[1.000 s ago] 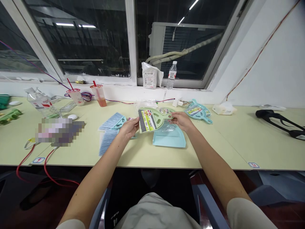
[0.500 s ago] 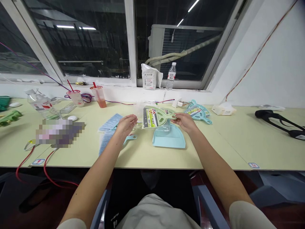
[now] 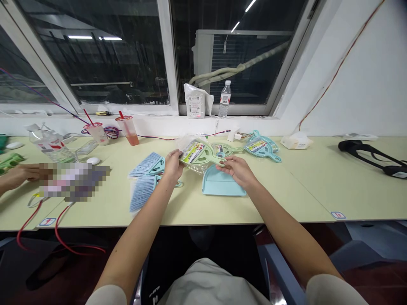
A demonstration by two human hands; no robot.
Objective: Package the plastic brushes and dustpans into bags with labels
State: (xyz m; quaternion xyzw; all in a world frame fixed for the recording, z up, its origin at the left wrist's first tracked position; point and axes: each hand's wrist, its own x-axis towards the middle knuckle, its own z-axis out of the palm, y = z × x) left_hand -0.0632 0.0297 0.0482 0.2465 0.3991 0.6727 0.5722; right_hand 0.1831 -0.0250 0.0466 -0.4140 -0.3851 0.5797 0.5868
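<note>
A light green hand broom (image 3: 205, 156) with a printed label, in clear plastic, is held above the table between my hands. My right hand (image 3: 238, 168) pinches the end of its handle. At the other end, my left hand (image 3: 173, 165) is closed on the edge of the package. Below it lies a light blue dustpan (image 3: 224, 184), partly covered by the green broom. Two blue hand brooms (image 3: 146, 165) (image 3: 143, 192) rest beside my left forearm, which hides part of them. Behind the held broom lies another packaged green piece (image 3: 227, 149).
Packaged blue pieces (image 3: 262, 146) lie at the back right, near a tissue pack (image 3: 296, 141) and a black strap-like object (image 3: 372, 159). Drink cups (image 3: 127, 130) and a large bottle (image 3: 51, 143) stand at the back left. Another person's hand (image 3: 19, 176) reaches in from the left.
My left hand has moved from beside the package to gripping its left edge. The green broom now tilts, handle end lower. Another person's hand has appeared at the left.
</note>
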